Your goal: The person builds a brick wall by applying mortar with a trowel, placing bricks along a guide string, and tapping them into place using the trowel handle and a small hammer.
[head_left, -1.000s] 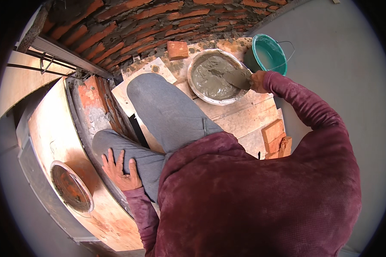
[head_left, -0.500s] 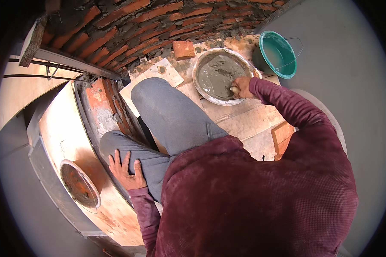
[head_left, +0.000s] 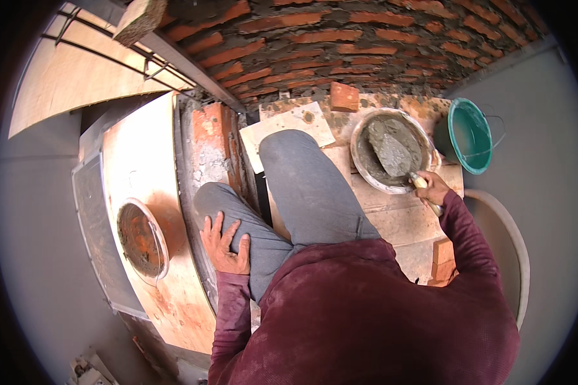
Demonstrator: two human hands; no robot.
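Note:
My right hand is closed on the pale handle of a trowel, whose blade, loaded with wet grey mortar, is over the round basin of mortar. My left hand rests on my grey-trousered left leg with its fingers spread. Just right of the basin stands a green bucket with a wire handle and pale liquid inside. A loose red brick lies behind the basin on the board platform.
A brick wall rises behind. At left are plywood sheets, a bucket with dirty residue, metal bars and a brick ledge. Bricks are stacked beside my right hip; a large pale tub is behind my right arm.
The trowel has moved through the basin and now carries mortar, with my right hand at the basin's near right edge. The whole view has shifted rightward; my left hand still rests on my leg.

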